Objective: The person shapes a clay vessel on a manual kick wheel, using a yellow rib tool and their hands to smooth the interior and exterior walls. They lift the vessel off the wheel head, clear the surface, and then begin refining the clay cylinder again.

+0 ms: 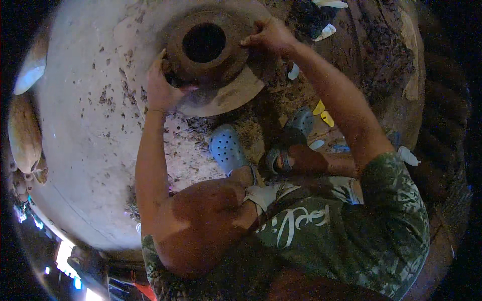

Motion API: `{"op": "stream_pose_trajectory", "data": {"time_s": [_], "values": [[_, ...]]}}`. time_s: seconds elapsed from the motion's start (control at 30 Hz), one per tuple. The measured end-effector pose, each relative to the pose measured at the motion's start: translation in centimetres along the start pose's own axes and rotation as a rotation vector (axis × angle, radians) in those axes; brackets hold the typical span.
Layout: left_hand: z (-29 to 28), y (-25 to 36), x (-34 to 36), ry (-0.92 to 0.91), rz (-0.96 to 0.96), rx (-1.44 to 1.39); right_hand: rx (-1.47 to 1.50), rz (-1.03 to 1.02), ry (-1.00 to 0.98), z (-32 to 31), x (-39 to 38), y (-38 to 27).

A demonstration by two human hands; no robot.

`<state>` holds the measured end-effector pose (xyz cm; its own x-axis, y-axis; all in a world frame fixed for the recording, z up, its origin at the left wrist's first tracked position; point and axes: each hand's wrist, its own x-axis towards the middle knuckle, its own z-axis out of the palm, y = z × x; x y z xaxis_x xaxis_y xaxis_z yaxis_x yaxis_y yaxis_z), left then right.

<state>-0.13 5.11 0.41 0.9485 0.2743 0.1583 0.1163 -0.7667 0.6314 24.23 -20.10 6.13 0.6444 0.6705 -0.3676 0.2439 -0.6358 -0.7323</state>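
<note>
A round brown clay pot (228,62) with a dark open mouth sits at the top middle on a pale round board (228,98). My left hand (164,86) cups its near left side, the thumb low along the wall and the fingers reaching up the left. Against the pot's right side rests my right hand (273,37), thumb and fingertips touching near the rim. Between them the two hands grip the pot. Its far side and base are partly hidden.
Crumbs of clay litter the pale floor (90,125). My feet wear blue-grey clogs (227,145) just below the board. Small yellow pieces (327,119) and white scraps (325,32) lie to the right, by dark wet clay (369,45). Long clay vessels (24,133) stand far left.
</note>
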Motion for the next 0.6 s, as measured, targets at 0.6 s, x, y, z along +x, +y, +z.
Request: {"op": "stream_pose_trajectory", "data": {"time_s": [0.6], "values": [[5.0, 7.3, -3.3, 0.189, -0.353, 0.16, -0.627, -0.443, 0.27, 5.6, -5.3, 4.6]]}}
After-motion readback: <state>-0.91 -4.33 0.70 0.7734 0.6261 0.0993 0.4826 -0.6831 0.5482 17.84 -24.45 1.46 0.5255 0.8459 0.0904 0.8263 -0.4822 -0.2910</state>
